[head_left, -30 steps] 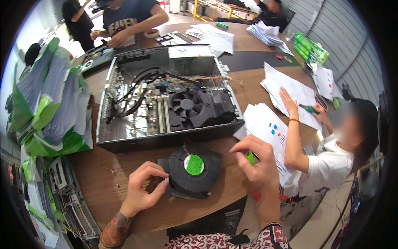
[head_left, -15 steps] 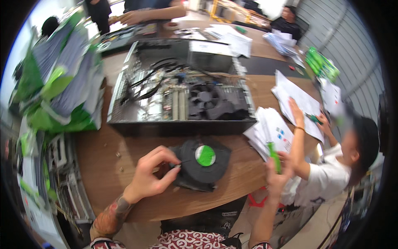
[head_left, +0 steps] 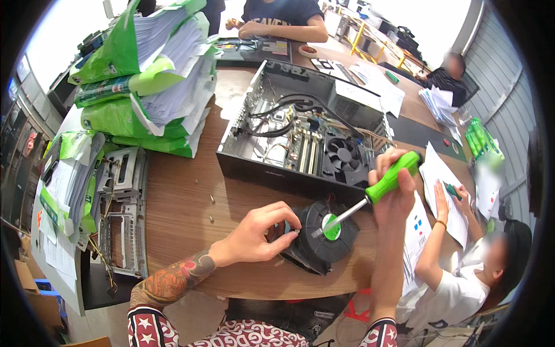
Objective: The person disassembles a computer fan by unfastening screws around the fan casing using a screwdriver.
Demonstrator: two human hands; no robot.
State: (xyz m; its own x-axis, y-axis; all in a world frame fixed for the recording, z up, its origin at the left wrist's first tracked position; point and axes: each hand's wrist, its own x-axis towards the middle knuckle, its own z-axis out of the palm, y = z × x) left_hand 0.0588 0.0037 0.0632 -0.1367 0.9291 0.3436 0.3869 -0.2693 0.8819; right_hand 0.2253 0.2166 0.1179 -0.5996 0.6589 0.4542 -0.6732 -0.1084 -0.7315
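My left hand (head_left: 263, 234) pinches a small metal piece, perhaps a screw (head_left: 296, 231), at the left side of a black blower fan (head_left: 338, 247) with a round green-and-white label. My right hand (head_left: 393, 202) grips a green-handled screwdriver (head_left: 386, 183) above the fan, its metal shaft slanting down-left over the label; whether the tip touches cannot be told. Behind the fan stands an open computer case (head_left: 254, 173) with cables, circuit board and a black fan. Small screws (head_left: 212, 218) lie on the wooden table (head_left: 185, 254) left of my left hand.
Bagged paper stacks (head_left: 139, 104) and metal frames (head_left: 124, 220) fill the left. A co-worker (head_left: 451, 289) at right holds a green tool over papers (head_left: 436, 168). Another person (head_left: 277, 23) works at the far side; a seated person (head_left: 448, 84) is at back right.
My right hand, empty-looking a second ago, now holds the screwdriver and has moved up and right, turning its shaft downward. The view has swung, shifting the case rightward. My left hand keeps pinching.
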